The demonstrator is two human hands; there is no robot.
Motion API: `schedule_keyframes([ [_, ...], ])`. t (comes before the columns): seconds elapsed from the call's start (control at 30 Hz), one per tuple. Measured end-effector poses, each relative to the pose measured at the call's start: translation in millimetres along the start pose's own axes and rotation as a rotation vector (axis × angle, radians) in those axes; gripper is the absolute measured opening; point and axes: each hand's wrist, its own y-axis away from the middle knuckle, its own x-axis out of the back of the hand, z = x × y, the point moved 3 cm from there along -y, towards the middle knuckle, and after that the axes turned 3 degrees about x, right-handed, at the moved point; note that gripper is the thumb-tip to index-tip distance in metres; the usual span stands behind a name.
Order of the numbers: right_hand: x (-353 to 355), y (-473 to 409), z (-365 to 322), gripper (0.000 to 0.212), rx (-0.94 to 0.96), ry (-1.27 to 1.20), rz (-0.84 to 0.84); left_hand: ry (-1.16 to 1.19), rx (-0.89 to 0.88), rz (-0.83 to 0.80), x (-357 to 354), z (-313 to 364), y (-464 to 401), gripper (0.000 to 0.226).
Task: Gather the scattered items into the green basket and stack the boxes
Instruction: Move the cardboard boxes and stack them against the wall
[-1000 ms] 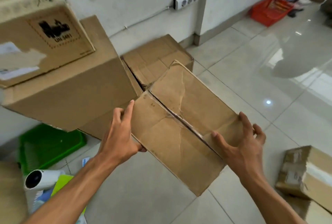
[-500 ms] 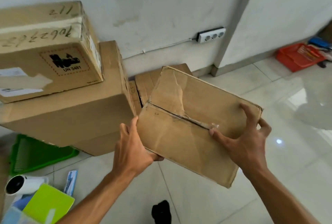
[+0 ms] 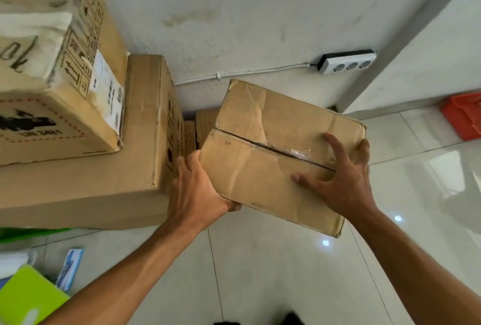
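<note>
Two bare hands hold a worn cardboard box [image 3: 276, 152] in the air above the tiled floor [image 3: 260, 267], tilted, its taped top seam running between them. Left hand [image 3: 195, 192] cups the box's near left corner, fingers curled under the bottom edge and thumb up along the side. Right hand [image 3: 341, 181] spreads over the top near the right edge, fingertips [image 3: 296, 177] pressing the lid and outer fingers wrapped over the far right corner.

Just left of the left hand's knuckles stands a large carton [image 3: 99, 168] against the wall, with a labelled carton [image 3: 59, 77] stacked on top of it. Beyond the fingers, a smaller box [image 3: 205, 124] sits low between the large carton and the held box. Open floor lies below the wrists and to the right of the right hand.

A sliver of the green basket [image 3: 31, 232] shows under the large carton's near edge; a lime-green item [image 3: 28, 296] and a blue packet [image 3: 70, 267] lie nearby. A power strip [image 3: 347, 61] hangs on the wall; a red basket [image 3: 463, 116] sits far right.

Compared with half a second ago, the held box is closer to the stacked cartons and the grip is unchanged.
</note>
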Motion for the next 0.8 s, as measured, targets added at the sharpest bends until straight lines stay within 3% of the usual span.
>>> schedule_keyframes([
  [0.47,-56,-147,-60,0.075,0.331,0.184,-0.268,0.111,0.462,0.161,-37,-2,-64,0.131],
  [0.6,-70,-137,-47,0.078,0.341,0.271,-0.381,0.147,0.467,0.031,-54,2,-82,0.113],
  [0.8,-80,-107,-20,0.087,0.332,0.295,-0.51,0.088,0.379,-0.164,-57,-16,-85,0.115],
])
